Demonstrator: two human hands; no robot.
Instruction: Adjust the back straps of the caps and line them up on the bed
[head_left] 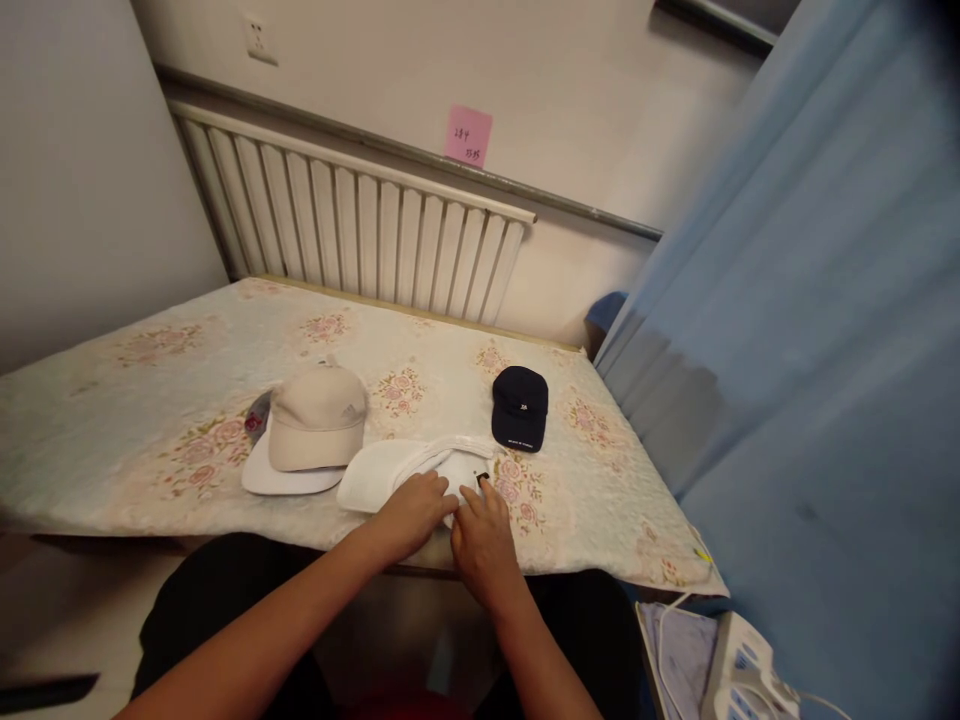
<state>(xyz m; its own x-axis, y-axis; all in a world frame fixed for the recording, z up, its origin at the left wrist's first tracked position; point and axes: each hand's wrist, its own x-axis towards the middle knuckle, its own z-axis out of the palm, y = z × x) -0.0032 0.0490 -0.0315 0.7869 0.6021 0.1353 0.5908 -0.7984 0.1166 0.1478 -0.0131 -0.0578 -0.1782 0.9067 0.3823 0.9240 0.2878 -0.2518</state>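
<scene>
A white cap [381, 474] lies near the front edge of the mattress, its brim to the left and its inner side partly facing up. My left hand [415, 512] has its fingers bent over the cap's near edge, with the fingertips inside. Close beside it, my right hand [484, 540] holds the cap's right part, near a small black piece [482, 481]. The fingers of both hands hide part of the crown. To the left, a beige cap [316, 415] sits on top of another white cap [281, 476]. A dark navy cap [520, 408] rests beyond my right hand.
The floral-covered mattress [442, 375] runs along a white radiator [360, 225]. A blue curtain [765, 350] hangs at the right. A power strip [750, 665] with cables lies at the lower right. A pink note [469, 136] is stuck to the wall.
</scene>
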